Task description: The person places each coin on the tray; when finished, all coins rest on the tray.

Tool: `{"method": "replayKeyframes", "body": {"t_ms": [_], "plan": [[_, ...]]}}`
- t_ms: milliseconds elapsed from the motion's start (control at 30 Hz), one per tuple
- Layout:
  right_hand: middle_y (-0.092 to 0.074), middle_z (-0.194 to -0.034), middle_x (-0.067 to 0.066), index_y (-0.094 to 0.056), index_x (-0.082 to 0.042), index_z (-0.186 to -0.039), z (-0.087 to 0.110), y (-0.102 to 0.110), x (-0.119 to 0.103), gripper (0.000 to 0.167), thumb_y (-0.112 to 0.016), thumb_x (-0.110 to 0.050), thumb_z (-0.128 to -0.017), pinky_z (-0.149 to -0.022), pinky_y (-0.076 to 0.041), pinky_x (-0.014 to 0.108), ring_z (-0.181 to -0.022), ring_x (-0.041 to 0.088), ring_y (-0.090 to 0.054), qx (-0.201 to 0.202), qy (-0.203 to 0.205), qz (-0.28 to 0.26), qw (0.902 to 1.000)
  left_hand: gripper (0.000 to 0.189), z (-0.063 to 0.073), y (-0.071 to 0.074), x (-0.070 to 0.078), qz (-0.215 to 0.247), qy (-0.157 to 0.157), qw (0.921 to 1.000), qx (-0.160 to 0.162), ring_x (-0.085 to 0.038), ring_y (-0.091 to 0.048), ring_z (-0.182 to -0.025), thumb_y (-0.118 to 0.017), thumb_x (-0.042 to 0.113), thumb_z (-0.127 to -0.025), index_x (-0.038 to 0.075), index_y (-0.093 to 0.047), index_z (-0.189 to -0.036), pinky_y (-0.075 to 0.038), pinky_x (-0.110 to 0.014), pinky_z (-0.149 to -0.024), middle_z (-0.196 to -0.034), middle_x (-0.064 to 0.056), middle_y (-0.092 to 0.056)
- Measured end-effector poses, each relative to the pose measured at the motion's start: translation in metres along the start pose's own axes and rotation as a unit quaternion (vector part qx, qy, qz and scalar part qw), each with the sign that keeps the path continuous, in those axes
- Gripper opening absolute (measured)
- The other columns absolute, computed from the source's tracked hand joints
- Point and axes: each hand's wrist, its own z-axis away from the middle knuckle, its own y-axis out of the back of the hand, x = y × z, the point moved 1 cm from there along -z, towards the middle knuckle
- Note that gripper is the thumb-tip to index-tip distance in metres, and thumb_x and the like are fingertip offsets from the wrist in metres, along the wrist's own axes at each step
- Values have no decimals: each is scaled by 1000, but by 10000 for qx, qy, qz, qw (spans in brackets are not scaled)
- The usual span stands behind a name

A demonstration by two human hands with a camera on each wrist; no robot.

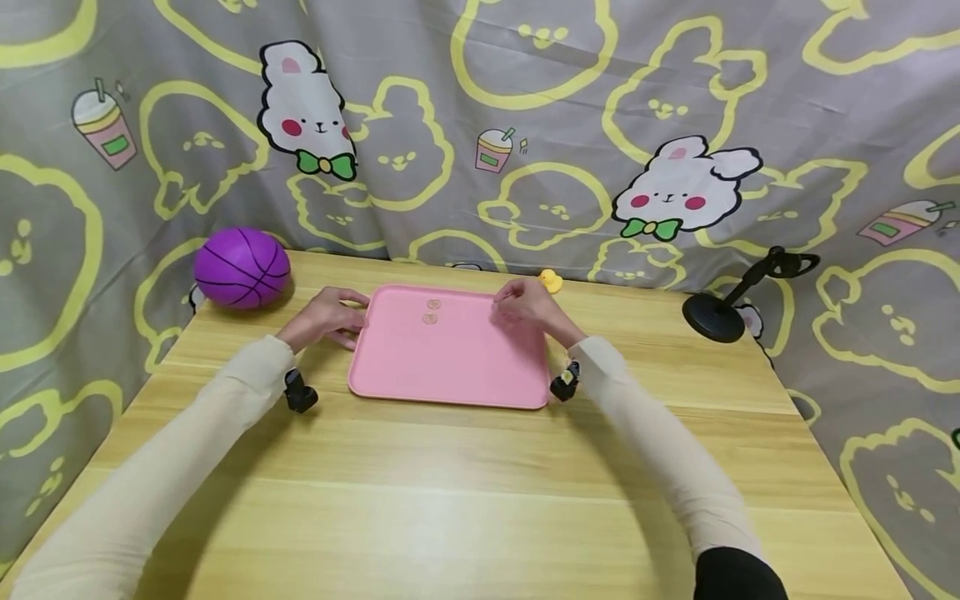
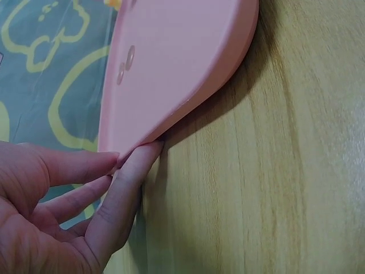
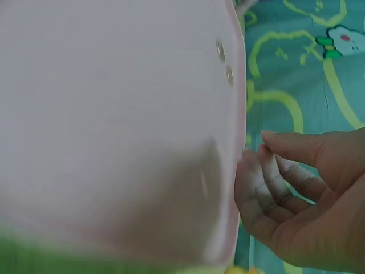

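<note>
A pink rectangular tray [image 1: 457,358] lies at the far middle of the wooden table. My left hand [image 1: 330,317] is at its left side; in the left wrist view the thumb and index finger [image 2: 134,165] pinch the rim. Near the far right corner is my right hand [image 1: 523,302], its bent fingers [image 3: 248,182] right at the rim in the right wrist view and its thumb [image 3: 293,147] apart from the tray. Two small round coin-like discs, a far one [image 1: 433,304] and a nearer one [image 1: 429,318], lie on the tray toward its far left.
At the back left sits a purple basketball [image 1: 242,268]. A yellow rubber duck [image 1: 551,281] stands behind my right hand, by the patterned curtain [image 1: 420,50]. To the right is a black stand [image 1: 714,317] on a round base. Bare table top [image 1: 450,500] lies in front of the tray.
</note>
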Motion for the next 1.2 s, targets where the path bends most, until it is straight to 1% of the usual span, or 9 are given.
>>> {"method": "replayKeyframes", "body": {"t_ms": [133, 233, 433, 600, 667, 767, 900, 1067, 1200], "plan": [[-72, -95, 17, -74, 8, -109, 9, 24, 16, 16, -69, 1, -95, -80, -66, 43, -80, 24, -68, 119, 118, 237, 9996, 59, 0, -1, -1, 36, 35, 10000, 0, -19, -73, -87, -60, 0, -100, -15, -37, -153, -69, -38, -76, -124, -37, -66], [-72, -99, 20, -73, 9, -110, 16, 42, 31, 16, -69, 1, -96, -82, -66, 43, -79, 17, -65, 169, 154, 333, 9992, 60, -1, -1, -2, 44, 54, 10000, -10, -19, -73, -88, -60, 0, -100, -15, -36, -154, -69, -38, -77, -127, -39, -64], [-72, -105, 24, -70, 9, -114, 30, 76, 60, 21, -68, -5, -100, -79, -66, 35, -84, 25, -69, 198, -63, 405, 9990, 62, -1, 2, -5, 54, 42, 10000, -35, -21, -74, -91, -59, 1, -101, -15, -33, -155, -69, -38, -76, -131, -39, -62], [-70, -109, 23, -69, 7, -118, 40, 100, 83, 24, -69, -11, -102, -78, -63, 29, -91, 24, -66, 68, -43, 815, 9966, 60, 2, 4, -4, 45, -35, 10000, -41, -20, -74, -92, -59, 1, -101, -16, -35, -154, -69, -37, -76, -131, -39, -62], [-69, -110, 25, -68, 9, -118, 45, 107, 91, 26, -69, -11, -102, -78, -62, 28, -92, 24, -66, -31, 65, 912, 9958, 59, 3, 4, -3, 14, -65, 10000, -35, -20, -74, -92, -59, 2, -101, -15, -36, -154, -69, -37, -76, -131, -39, -62], [-69, -109, 26, -67, 10, -119, 53, 112, 101, 26, -70, -9, -100, -76, -60, 24, -91, 24, -66, -217, 127, 877, 9958, 59, 3, 3, -3, 4, -70, 10000, -21, -21, -74, -94, -59, 2, -102, -15, -37, -153, -69, -36, -76, -131, -38, -63], [-70, -104, 24, -67, 9, -118, 61, 111, 112, 28, -74, -10, -98, -70, -54, 20, -86, 20, -63, -366, 149, 900, 9952, 58, 1, 2, -3, 20, -52, 10000, -14, -22, -75, -95, -60, 3, -101, -14, -38, -153, -69, -36, -76, -132, -38, -63], [-67, -95, 18, -68, 8, -113, 62, 104, 121, 25, -76, -10, -97, -64, -50, 18, -79, 15, -57, -196, 135, 1033, 9944, 59, 0, 1, -3, -10, -31, 10000, -15, -20, -74, -92, -59, 2, -101, -14, -38, -153, -69, -36, -76, -130, -38, -63], [-65, -92, 16, -68, 8, -108, 60, 102, 123, 22, -76, -9, -96, -61, -48, 18, -76, 16, -56, -124, 163, 1085, 9939, 58, -1, 0, -2, -38, 24, 10000, 18, -18, -74, -89, -60, 2, -101, -13, -39, -153, -69, -35, -75, -128, -37, -65]]}}
